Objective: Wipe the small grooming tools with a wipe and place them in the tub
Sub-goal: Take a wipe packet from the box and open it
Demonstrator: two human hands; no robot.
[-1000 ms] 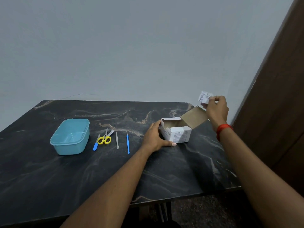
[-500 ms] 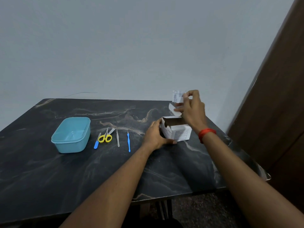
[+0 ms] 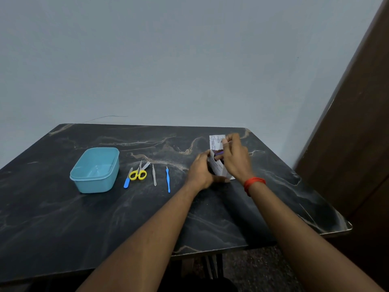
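On the dark marbled table [image 3: 105,218], head view, we record two bare hands at work on the right half of the surface. The left hand [image 3: 201,172] is curled round the left side of a small white box [image 3: 217,168], fingers and thumb wrapped against its wall. The box stands on the table between the two hands. The right hand [image 3: 235,159] is at the top of the box, thumb and fingertips closed in a pinch on a small printed packet [image 3: 216,141]. The packet stands upright and rises above the box. Both hands are motion-blurred, so we cannot tell whether the packet's lower edge touches the box. A red band [image 3: 253,182] sits on the right wrist.

The tools lie in a row to the left of the left hand, apart from it, with neither hand on them. A slim blue tool [image 3: 168,181] lies nearest the hand, then a grey metal tool [image 3: 154,178]. Next come yellow-handled scissors [image 3: 137,174], blades pointing away from the person, with a blue-handled tool [image 3: 127,182] just beside them. The teal tub [image 3: 94,185] stands at the left end of the row, near the blue-handled tool, upright and open-topped, its bare floor in view.

A pale blue-grey wall [image 3: 168,60] backs the table. A brown wooden panel [image 3: 357,144] stands at the right edge of the frame.
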